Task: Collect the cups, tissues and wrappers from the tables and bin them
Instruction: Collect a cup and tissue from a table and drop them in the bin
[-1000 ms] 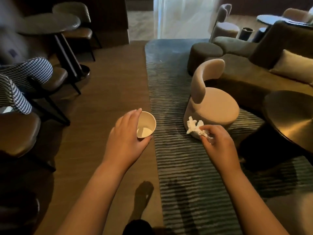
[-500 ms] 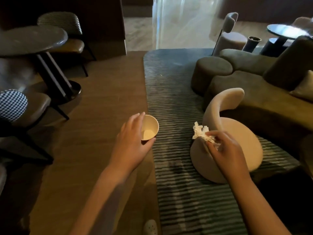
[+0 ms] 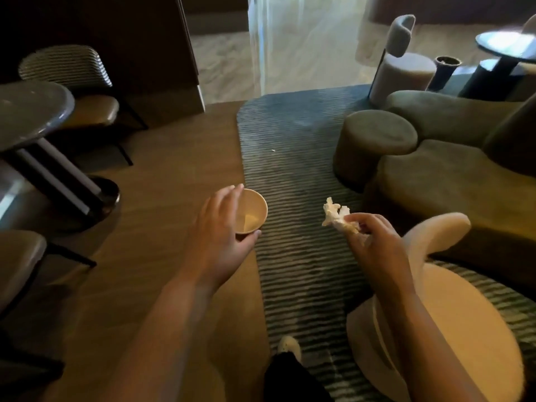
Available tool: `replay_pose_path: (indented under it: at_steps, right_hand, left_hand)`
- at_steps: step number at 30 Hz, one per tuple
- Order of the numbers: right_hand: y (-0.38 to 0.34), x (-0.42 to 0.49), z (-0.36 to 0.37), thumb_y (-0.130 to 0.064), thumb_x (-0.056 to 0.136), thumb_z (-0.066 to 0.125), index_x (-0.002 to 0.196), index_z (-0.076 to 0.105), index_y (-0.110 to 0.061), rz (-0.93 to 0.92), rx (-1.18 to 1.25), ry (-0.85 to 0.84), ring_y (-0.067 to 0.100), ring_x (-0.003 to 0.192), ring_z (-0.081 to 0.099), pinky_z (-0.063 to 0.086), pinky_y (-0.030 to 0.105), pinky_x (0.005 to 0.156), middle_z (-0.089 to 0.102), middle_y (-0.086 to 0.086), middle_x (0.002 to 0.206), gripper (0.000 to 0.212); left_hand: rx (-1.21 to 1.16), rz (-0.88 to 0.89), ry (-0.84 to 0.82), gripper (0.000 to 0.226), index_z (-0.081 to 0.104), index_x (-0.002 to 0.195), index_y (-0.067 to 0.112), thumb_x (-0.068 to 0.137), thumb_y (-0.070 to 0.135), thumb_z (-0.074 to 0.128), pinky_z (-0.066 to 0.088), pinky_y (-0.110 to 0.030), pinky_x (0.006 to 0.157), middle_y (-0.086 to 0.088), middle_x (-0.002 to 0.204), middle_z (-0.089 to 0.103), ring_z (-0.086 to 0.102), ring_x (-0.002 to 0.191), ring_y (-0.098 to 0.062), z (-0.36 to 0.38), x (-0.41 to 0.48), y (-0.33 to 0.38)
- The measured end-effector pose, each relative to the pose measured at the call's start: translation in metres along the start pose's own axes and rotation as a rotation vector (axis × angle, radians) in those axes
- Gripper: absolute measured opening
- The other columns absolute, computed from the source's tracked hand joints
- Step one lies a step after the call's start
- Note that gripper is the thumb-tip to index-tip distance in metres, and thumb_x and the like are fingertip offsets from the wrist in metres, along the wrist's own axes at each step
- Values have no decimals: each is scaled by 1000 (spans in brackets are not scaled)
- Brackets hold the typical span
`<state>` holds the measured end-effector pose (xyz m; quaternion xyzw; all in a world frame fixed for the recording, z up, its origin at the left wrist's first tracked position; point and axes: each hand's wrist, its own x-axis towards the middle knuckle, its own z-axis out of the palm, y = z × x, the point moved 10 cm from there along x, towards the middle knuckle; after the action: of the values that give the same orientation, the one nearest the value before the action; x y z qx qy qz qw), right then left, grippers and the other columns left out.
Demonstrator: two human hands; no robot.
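Note:
My left hand (image 3: pixel 220 239) grips a tan paper cup (image 3: pixel 251 211) around its side, with the cup's open mouth tipped toward me over the edge between wooden floor and rug. My right hand (image 3: pixel 374 245) pinches a crumpled white tissue (image 3: pixel 333 213) between thumb and fingers; the tissue sticks out to the left above the striped rug (image 3: pixel 293 158). A dark cylindrical bin (image 3: pixel 443 71) stands far back on the right, beside a pale chair.
A pale round swivel chair (image 3: pixel 452 329) sits close under my right arm. A green sofa (image 3: pixel 452 181) with a round pouf (image 3: pixel 374 143) fills the right. On the left stand a round dark table (image 3: pixel 26 111) and brown chairs (image 3: pixel 87 108). A dark table (image 3: pixel 510 47) is far right.
I have walked forward along the rug. The pale swivel chair has slid from ahead of me to under my right arm. Both hands keep the cup and the tissue.

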<state>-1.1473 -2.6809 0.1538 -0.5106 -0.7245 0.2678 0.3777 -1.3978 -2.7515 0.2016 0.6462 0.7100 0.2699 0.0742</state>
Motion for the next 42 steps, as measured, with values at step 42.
replay_pose_path:
  at_steps: [42]
  right_hand:
    - [202, 1169, 194, -24, 83, 71, 100, 66, -27, 34, 83, 186, -4, 91, 56, 40, 5, 74, 61, -14, 98, 18]
  left_hand:
    - [-11, 147, -27, 80, 25, 145, 26, 79, 40, 67, 25, -27, 101, 8, 144, 29, 25, 129, -8, 178, 1180, -198]
